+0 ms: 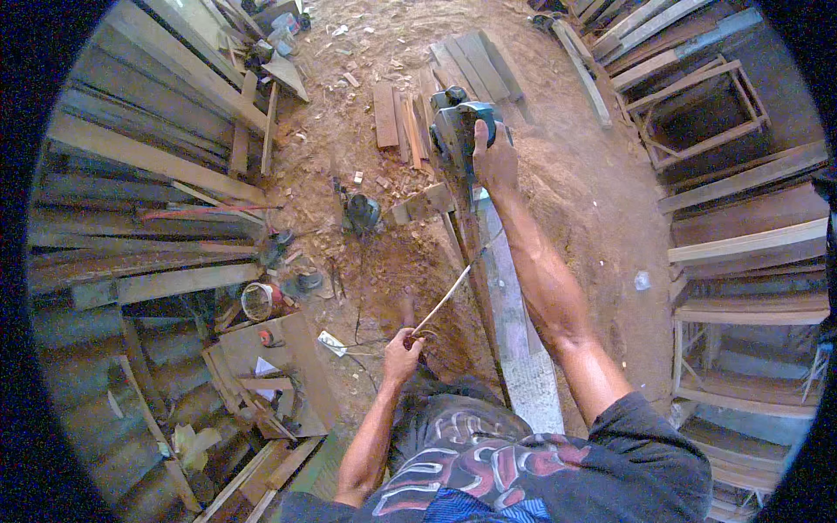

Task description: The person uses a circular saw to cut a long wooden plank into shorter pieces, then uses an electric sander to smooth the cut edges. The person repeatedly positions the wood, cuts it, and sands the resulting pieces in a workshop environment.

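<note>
A woodworking shop is shown: stacked planks (148,157), wooden frames (697,105), a sawdust-covered floor (593,192) and an electric planer (462,126) are seen.

Right hand (493,159) clenched at full arm's reach; left hand (401,353) fisted near the body.

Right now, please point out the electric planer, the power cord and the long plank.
electric planer (453,129): head view, on its teal body.
power cord (449,296): head view, mid-length of the pale cable.
long plank (514,340): head view, on its planed top face.
</note>
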A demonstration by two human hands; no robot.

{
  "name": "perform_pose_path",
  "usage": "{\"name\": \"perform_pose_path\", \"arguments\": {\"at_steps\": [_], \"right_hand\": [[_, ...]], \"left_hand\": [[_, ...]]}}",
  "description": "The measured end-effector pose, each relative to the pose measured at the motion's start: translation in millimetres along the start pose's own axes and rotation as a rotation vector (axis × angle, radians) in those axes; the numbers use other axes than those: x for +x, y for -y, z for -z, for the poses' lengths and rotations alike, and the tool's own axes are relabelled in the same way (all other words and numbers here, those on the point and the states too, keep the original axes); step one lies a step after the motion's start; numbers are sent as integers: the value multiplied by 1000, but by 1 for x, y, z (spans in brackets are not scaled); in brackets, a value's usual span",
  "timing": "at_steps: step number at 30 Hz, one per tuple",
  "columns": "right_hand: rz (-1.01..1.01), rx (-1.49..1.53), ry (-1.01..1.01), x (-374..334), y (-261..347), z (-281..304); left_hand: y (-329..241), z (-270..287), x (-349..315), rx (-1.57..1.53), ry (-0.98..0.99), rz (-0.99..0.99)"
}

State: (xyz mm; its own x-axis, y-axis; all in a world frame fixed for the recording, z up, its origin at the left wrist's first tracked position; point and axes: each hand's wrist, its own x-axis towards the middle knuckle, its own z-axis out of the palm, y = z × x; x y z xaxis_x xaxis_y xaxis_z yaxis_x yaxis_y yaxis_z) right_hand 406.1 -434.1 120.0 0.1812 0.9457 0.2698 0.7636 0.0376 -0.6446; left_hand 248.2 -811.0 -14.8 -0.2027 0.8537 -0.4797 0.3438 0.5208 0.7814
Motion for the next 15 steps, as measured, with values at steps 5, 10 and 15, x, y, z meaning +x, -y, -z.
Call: {"name": "perform_pose_path", "arguments": {"at_steps": [5, 10, 15], "right_hand": [[25, 21, -53, -53, -14, 26], [-130, 88, 84, -213, -49, 115], [-175, 89, 104, -244, -48, 138]], "left_hand": [[9, 3, -4, -3, -55, -20], [44, 12, -9, 17, -97, -24], [55, 11, -9, 42, -31, -11]]}}
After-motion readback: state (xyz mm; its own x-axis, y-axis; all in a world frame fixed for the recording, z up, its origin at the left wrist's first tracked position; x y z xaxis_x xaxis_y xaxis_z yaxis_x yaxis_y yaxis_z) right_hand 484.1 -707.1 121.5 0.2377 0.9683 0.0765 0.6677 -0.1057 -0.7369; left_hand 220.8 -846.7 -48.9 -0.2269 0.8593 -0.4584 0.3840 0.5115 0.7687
